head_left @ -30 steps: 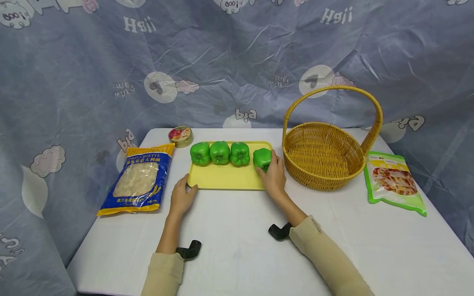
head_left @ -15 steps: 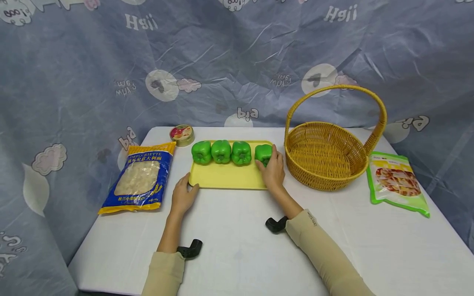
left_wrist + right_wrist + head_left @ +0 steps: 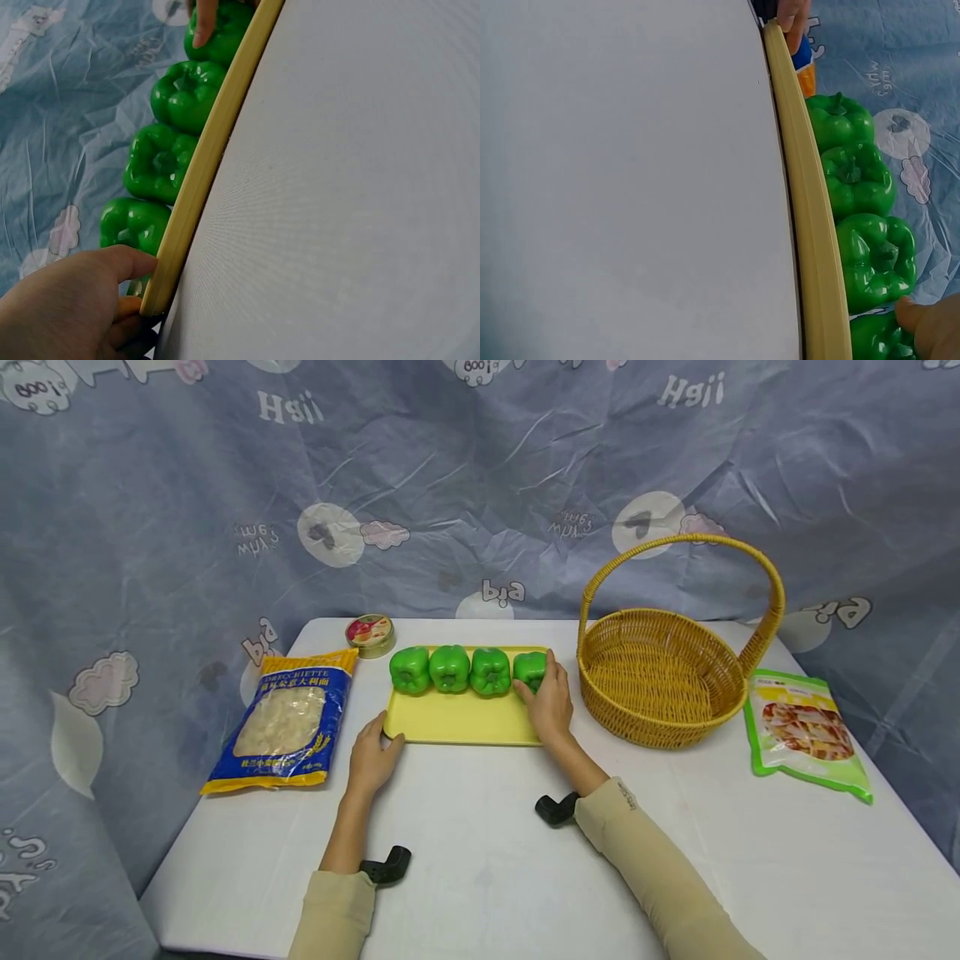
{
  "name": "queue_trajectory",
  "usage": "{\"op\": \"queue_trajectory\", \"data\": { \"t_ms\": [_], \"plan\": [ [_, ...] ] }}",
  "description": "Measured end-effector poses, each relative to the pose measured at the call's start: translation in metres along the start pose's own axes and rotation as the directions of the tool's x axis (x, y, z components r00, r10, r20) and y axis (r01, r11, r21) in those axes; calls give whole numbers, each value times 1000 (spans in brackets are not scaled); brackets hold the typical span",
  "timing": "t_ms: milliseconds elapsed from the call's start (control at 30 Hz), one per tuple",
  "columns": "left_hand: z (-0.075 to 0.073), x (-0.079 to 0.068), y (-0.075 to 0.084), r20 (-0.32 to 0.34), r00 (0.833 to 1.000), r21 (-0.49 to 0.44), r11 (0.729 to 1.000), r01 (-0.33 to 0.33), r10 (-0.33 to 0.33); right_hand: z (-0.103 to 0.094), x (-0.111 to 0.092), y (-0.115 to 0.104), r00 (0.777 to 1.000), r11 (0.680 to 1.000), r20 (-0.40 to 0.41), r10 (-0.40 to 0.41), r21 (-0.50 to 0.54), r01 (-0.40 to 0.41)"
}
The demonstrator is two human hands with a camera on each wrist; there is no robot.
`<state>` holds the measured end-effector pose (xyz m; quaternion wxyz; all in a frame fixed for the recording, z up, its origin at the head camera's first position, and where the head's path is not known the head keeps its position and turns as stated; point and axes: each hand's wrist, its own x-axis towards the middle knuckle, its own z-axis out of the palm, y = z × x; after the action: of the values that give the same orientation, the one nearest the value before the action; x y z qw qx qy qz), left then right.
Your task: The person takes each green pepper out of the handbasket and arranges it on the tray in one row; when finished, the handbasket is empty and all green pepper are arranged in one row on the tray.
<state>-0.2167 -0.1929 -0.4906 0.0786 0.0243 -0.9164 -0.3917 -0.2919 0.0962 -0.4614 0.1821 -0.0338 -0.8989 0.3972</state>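
Observation:
A yellow tray [image 3: 457, 720] lies on the white table with a row of green bell peppers along its back half. My left hand [image 3: 372, 758] holds the tray's front left corner, thumb against the rim [image 3: 169, 266] and other fingers round the side. At the right end of the row, my right hand [image 3: 551, 706] grips one bell pepper [image 3: 529, 668], thumb on its front left and fingers over its right side. That pepper sits close to its neighbour [image 3: 490, 672]; a narrow gap shows between them. Its right part is hidden by my fingers.
Right of the tray stands a wicker basket [image 3: 652, 731] with a tall handle. A green food packet [image 3: 806, 731] lies beyond it. Left of the tray are a blue pasta bag [image 3: 281, 722] and a round tin [image 3: 371, 635]. A patterned curtain hangs behind.
My right hand has slid the rightmost bell pepper slightly left, narrowing its gap to the row. My left hand stays at the tray corner.

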Motion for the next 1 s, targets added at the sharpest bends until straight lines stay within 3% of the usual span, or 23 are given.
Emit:
{"op": "queue_trajectory", "data": {
  "t_ms": [1000],
  "plan": [
    [0, 0, 0, 1, 1000, -2, 1000, 12, -12, 8, 10, 5, 999, 999, -22, -43, 25, 44]
  ]
}}
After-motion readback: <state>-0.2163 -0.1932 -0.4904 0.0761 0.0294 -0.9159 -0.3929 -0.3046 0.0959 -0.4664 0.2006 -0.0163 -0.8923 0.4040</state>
